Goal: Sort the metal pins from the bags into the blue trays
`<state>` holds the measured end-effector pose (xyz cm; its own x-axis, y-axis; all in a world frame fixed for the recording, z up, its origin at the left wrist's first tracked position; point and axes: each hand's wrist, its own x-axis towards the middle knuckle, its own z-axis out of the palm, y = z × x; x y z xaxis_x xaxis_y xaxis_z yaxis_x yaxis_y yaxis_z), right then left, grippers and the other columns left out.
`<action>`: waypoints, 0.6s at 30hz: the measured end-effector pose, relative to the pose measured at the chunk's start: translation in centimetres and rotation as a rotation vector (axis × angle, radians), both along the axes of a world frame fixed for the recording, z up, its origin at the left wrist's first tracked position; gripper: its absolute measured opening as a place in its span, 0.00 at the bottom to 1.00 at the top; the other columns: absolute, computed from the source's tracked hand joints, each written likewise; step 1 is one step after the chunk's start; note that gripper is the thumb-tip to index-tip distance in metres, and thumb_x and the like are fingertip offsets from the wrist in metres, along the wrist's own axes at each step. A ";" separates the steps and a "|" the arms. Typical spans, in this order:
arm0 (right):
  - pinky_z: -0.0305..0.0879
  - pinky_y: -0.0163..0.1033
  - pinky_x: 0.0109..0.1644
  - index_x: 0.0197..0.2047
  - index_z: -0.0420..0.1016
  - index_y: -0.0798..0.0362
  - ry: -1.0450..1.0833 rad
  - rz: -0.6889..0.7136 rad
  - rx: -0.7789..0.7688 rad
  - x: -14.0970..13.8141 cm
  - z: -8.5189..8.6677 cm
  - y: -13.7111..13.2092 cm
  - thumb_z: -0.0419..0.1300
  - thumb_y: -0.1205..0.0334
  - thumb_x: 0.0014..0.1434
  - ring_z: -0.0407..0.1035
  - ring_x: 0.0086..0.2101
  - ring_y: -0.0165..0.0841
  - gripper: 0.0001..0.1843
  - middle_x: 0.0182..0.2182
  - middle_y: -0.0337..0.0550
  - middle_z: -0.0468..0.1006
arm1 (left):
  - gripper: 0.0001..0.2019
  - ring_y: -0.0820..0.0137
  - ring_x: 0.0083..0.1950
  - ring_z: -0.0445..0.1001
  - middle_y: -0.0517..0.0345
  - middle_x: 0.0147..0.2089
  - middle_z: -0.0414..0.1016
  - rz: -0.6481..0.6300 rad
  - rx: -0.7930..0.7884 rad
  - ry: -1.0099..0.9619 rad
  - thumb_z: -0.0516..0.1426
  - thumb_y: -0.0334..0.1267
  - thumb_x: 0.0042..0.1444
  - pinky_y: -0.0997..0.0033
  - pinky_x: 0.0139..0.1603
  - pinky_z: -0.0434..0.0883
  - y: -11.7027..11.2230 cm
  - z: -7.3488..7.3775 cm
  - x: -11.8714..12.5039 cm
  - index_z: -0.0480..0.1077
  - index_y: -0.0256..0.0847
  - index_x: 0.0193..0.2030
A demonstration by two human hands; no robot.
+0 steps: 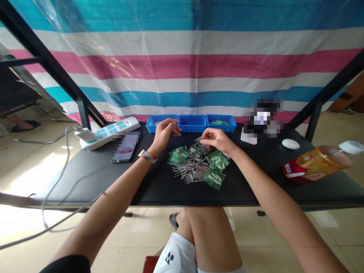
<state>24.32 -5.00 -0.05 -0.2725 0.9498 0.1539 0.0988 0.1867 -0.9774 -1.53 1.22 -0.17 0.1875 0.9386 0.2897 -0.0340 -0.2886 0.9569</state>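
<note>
On the black table lies a pile of small green bags (217, 160) and clear bags, with loose thin metal pins (182, 170) among them. At the pile's far edge, my right hand (217, 139) pinches a small clear plastic bag (198, 141). My left hand (165, 133) hovers by the front of the left blue bin (152, 128), its fingers loosely curved and apart, and nothing shows in them. That hand partly hides clear bags in the left bin. The middle blue bin (192, 129) shows its bare floor. Green bags (218, 122) lie in the right blue bin (233, 124).
A white power strip (113, 129) with a plug and cable, and a phone (126, 147), lie on the left. Toward the right are a white stand (249, 136), a white oval object (290, 144) and a tipped bottle (318, 163). Black frame bars and a striped sheet (182, 68) border the table.
</note>
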 end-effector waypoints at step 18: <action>0.71 0.41 0.35 0.36 0.76 0.49 0.105 -0.099 0.026 -1.9 -0.8 -0.5 0.74 0.47 0.51 0.70 0.31 0.35 0.18 0.29 0.39 0.76 | 0.21 0.75 0.26 0.70 0.61 0.27 0.73 -0.236 0.077 0.149 0.70 0.55 0.56 0.75 0.28 0.68 -3.4 -0.2 3.1 0.72 0.39 0.31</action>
